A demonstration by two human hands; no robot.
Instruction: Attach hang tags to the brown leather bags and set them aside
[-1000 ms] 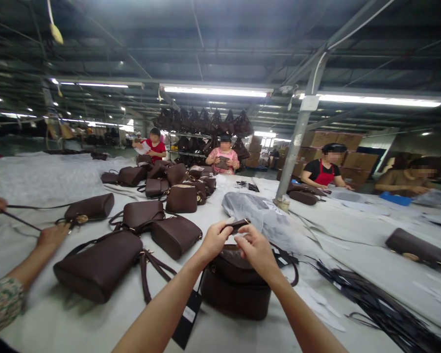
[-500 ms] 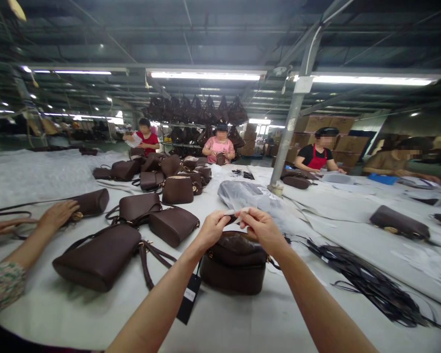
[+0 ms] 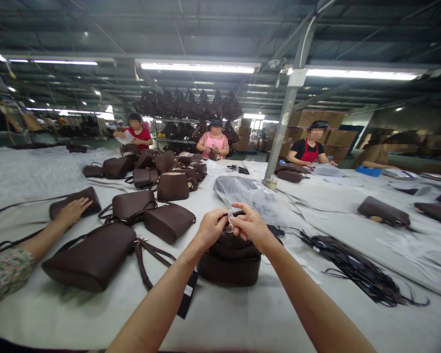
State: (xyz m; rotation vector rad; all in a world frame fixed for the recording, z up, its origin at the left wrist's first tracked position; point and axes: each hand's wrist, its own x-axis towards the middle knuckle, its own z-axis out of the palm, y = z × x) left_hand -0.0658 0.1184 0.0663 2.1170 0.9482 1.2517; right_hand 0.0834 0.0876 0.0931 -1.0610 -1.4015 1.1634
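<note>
A dark brown handbag (image 3: 230, 267) stands upright in front of me, its upper part mostly behind my hands. Over its top, my left hand (image 3: 212, 229) is closed in a pinch on the bag's dark handle. My right hand (image 3: 250, 226) pinches a thin whitish wrapping strip (image 3: 231, 215) against that same handle, its index finger stretched out above. A black hang tag (image 3: 188, 296) lies at the bag's left, partly behind my left forearm.
Several brown handbags (image 3: 91, 255) lie to the left, where a co-worker's hand (image 3: 73, 212) rests on one. Black straps (image 3: 356, 267) are heaped at the right. A plastic-wrapped bundle (image 3: 242, 193) sits behind my bag, near a metal post (image 3: 284, 122). Several people work across the table.
My right hand has turned and lowered with the whitish strip, its index finger now extended. My left hand keeps its pinch. The co-worker's hand has slid along the bag at left.
</note>
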